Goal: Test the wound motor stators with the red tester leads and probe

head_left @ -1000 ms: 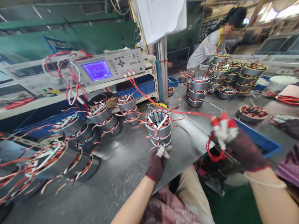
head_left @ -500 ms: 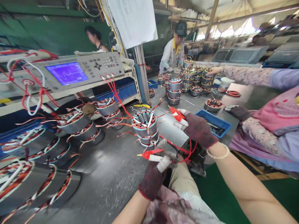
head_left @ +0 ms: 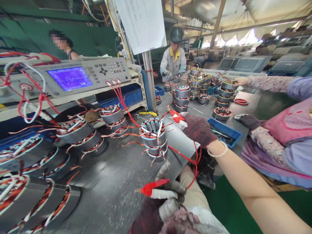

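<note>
A stack of wound motor stators (head_left: 154,144) with loose orange lead wires stands on the metal bench in front of me. My right hand (head_left: 197,129), in a dark red glove, is closed on a red alligator clip (head_left: 177,117). The clip's tip is at the lead wires on the far right side of the stack; whether it bites one I cannot tell. Low and close to me, my left hand (head_left: 158,208), gloved with white-wrapped fingers, grips another red alligator clip (head_left: 153,188) with a white sleeve, pointing left and apart from the stack. Red cables (head_left: 187,157) trail below my right hand.
A tester (head_left: 83,74) with a blue waveform screen sits on a shelf at left. More stator stacks (head_left: 80,133) line the left side. At right are a blue tray (head_left: 225,131) of dark tools and a co-worker's gloved hand (head_left: 247,121). Red-handled pliers (head_left: 241,101) lie behind.
My right hand has moved left with its clip, closer to the stack's wires. My left hand has come down toward me. The co-worker's far hand has shifted a stator stack to the right.
</note>
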`<state>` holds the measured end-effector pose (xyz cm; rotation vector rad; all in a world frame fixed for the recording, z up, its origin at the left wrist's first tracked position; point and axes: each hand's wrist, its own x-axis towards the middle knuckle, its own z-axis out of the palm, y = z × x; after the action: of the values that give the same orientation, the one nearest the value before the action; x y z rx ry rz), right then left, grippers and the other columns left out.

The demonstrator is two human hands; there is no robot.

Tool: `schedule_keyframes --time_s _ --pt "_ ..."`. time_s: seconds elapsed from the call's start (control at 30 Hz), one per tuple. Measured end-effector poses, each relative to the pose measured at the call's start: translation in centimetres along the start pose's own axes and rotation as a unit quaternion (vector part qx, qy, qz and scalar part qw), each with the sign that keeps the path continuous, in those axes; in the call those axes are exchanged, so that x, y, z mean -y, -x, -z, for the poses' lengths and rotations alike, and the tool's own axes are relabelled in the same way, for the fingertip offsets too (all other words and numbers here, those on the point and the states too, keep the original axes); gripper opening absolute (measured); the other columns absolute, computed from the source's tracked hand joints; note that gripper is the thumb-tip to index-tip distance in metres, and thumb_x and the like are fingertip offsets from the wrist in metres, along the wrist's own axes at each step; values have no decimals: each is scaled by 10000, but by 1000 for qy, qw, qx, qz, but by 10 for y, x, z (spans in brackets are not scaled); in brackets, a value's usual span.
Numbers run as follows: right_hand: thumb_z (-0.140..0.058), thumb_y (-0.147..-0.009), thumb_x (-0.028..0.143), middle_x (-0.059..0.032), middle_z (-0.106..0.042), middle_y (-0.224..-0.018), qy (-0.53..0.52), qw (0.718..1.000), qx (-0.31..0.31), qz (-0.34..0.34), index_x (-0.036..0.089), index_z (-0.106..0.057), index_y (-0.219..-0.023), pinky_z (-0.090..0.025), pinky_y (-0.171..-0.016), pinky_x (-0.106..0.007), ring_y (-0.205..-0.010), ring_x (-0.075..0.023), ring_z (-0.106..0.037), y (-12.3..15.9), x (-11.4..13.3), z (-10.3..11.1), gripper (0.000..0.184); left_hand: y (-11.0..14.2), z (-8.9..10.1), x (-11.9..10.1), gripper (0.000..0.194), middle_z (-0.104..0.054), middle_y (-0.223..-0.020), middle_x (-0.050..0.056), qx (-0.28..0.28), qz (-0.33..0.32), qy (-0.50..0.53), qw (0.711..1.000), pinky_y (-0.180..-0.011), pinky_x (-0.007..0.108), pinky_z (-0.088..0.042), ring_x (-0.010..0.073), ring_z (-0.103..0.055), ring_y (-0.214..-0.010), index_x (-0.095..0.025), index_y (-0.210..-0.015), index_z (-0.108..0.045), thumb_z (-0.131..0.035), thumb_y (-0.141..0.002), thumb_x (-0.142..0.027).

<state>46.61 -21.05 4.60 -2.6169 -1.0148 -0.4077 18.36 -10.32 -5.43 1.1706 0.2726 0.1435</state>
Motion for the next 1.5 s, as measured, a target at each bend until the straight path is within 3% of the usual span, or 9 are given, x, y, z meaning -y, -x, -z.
schedule_keyframes --time_s 0.13,0.23,0.33,0.53,0.67,0.73,0.97,1.33,1.5 --pt "-635 -986 583 -172 -807 -1139 -10 999 6 -30 159 -677 -1389 -555 -832 -348 -1032 -327 -767 -2 11 2 586 0 6 -9 368 -831 -1165 67 -53 -21 -9 998 -1008 506 -643 374 -760 -1146 -404 -1104 -870 -949 -746 -385" --pt "-659 -986 613 -167 -801 -1180 -36 998 7 -43 172 -673 -1394 -570 -826 -347 -1037 -319 -774 -1 10 -2 601 -3 7 -19 245 -808 -1258 83 -59 -63 -44 995 -1006 497 -647 386 -749 -1178 -357 -1025 -894 -921 -786 -403" --pt "-698 -977 589 -162 -779 -1270 -66 997 9 -28 181 -640 -1448 -606 -869 -391 -1098 -334 -772 13 3 -4 625 -2 7 -23 220 -829 -1177 93 -69 -95 9 993 -845 424 -679 326 -796 -973 -310 -931 -889 -918 -785 -472" --pt "-581 -1059 347 -144 -660 -1453 -99 974 -185 90 313 -466 -1633 -654 -921 -433 -1200 -313 -735 79 23 7 586 -8 20 -34 486 -744 -721 29 -175 -82 101 976 -444 191 -477 106 -579 -476 -234 -1112 -825 -930 -752 -544" --pt "-617 -1005 193 -84 -603 -1544 -79 950 -154 260 363 -617 -1505 -624 -1041 -447 -1290 -312 -686 90 64 11 528 -31 45 -57 710 -632 -615 -31 -222 -90 84 967 -314 153 -270 40 -385 -358 -145 -1165 -791 -925 -695 -661" --pt "-636 -1013 216 -98 -609 -1554 -24 946 -159 281 310 -662 -1472 -630 -1018 -476 -1234 -325 -707 81 82 9 469 -40 57 -64 717 -597 -598 -51 -238 -113 91 960 -313 142 -246 24 -349 -354 -126 -1149 -787 -923 -692 -662" --pt "-606 -1033 162 -90 -736 -1399 53 897 -238 368 225 -789 -1273 -654 -747 -383 -935 -252 -770 61 98 5 308 -37 71 -62 552 -530 -518 -56 -193 -173 64 964 -330 166 -280 50 -331 -353 -131 -1139 -798 -818 -846 -598" --pt "-636 -1015 133 -108 -731 -1403 12 883 -261 390 209 -742 -1327 -637 -894 -415 -1087 -281 -766 66 90 -16 339 -41 67 -62 671 -540 -508 -46 -212 -164 60 962 -352 193 -262 60 -358 -367 -109 -1123 -793 -826 -790 -691" --pt "-580 -1062 186 -115 -749 -1369 -4 885 -284 369 191 -737 -1313 -629 -816 -358 -1039 -257 -771 66 93 -15 297 -41 69 -57 682 -538 -514 -52 -211 -167 56 961 -347 188 -277 56 -356 -362 -100 -1138 -790 -819 -803 -692"
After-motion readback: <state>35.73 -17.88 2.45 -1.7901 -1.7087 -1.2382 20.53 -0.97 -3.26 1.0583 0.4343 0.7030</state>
